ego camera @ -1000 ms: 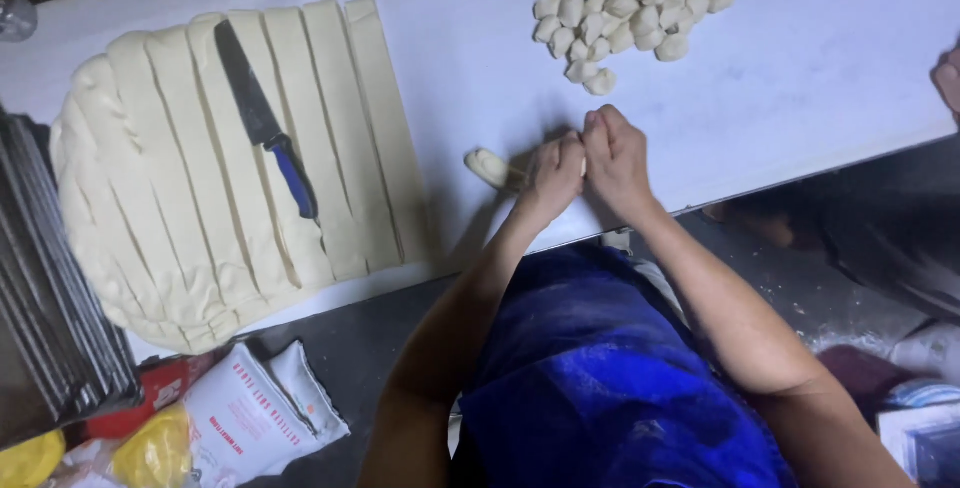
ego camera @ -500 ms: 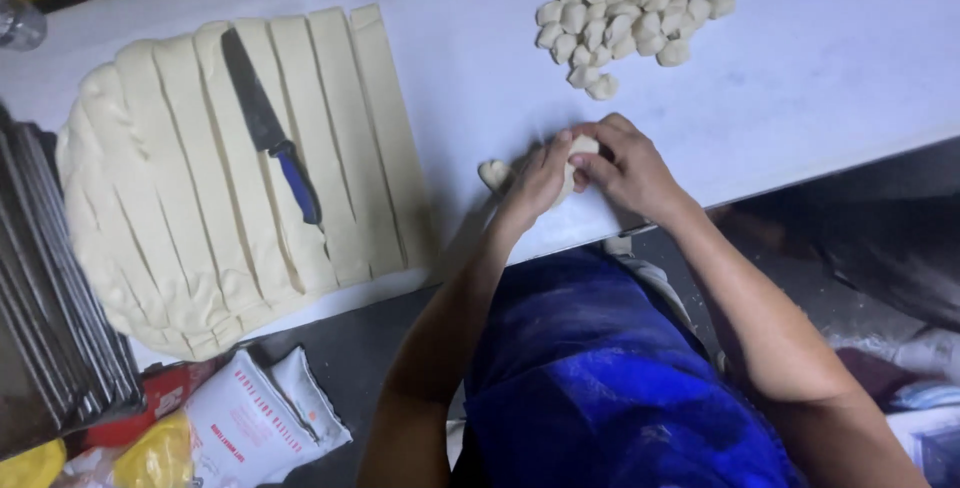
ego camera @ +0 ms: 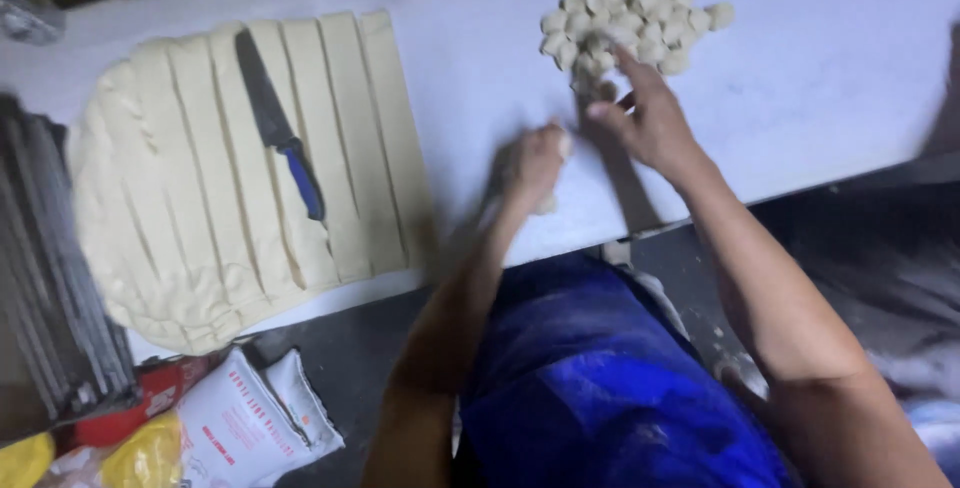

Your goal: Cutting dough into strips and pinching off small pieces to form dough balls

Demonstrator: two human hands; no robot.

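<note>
Two hands are working at the white table (ego camera: 820,98); the left hand (ego camera: 535,163) is curling loosely around a small dough lump (ego camera: 562,145) near the table edge, though blur is hiding how firm the grip is; the right hand (ego camera: 645,118) is reaching with fingers spread and empty toward the pile of dough pieces (ego camera: 625,28). Many pieces are lying cut already; the rolled dough sheet (ego camera: 230,198), scored into strips, is lying mostly unportioned, with the blue-handled knife (ego camera: 280,138) resting on it.

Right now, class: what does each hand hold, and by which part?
The left hand closes around a dough piece; which part cannot be told. The right hand holds nothing.
</note>
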